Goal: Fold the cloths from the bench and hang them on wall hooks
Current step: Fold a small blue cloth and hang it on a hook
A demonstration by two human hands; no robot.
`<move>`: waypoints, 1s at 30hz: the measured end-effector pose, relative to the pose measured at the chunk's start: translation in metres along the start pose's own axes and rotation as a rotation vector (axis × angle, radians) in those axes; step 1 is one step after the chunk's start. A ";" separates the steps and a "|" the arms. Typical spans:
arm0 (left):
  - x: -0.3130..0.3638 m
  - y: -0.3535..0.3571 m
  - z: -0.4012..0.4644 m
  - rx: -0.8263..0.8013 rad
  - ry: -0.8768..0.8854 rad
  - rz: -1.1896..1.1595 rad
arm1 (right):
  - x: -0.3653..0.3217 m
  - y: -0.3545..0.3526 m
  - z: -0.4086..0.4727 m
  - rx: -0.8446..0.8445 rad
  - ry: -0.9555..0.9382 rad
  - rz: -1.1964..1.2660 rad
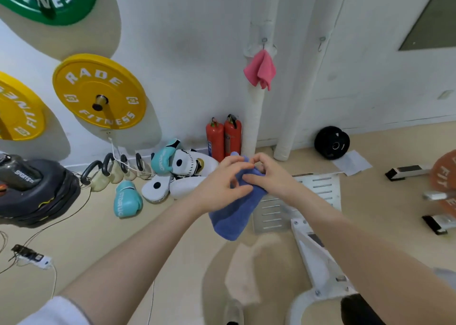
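Observation:
A folded blue cloth (234, 213) hangs in the air in front of me, held at its top by both hands. My left hand (222, 184) grips the cloth's upper left part with curled fingers. My right hand (266, 174) pinches its top edge from the right. A pink cloth (260, 69) hangs on a wall hook (264, 41) on the left white pipe. A second hook (322, 42) on the right pipe carries nothing. The bench's white frame (318, 255) shows at the lower right.
Two red fire extinguishers (223, 137) stand by the wall. Boxing gloves (127, 199) and white pads (190, 166) lie on the floor at left. Yellow weight plates (98, 91) hang on the wall. A black plate (332, 142) and a power strip (32, 258) lie on the floor.

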State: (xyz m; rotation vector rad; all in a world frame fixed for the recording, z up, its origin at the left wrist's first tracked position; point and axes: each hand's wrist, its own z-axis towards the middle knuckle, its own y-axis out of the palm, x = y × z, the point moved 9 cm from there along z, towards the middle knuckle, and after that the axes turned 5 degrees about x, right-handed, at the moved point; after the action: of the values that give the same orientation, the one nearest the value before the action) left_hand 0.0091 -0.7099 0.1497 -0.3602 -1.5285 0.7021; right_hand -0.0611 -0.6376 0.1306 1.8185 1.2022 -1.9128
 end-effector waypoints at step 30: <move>-0.043 -0.029 0.469 -0.211 0.099 -0.405 | 0.029 -0.195 0.335 0.405 0.109 0.687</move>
State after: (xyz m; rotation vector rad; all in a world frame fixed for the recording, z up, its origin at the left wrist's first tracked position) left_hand -0.4395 -0.8566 0.1541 -0.2270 -1.5230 0.2035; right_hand -0.4375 -0.7346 0.1423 2.1664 0.1352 -1.7194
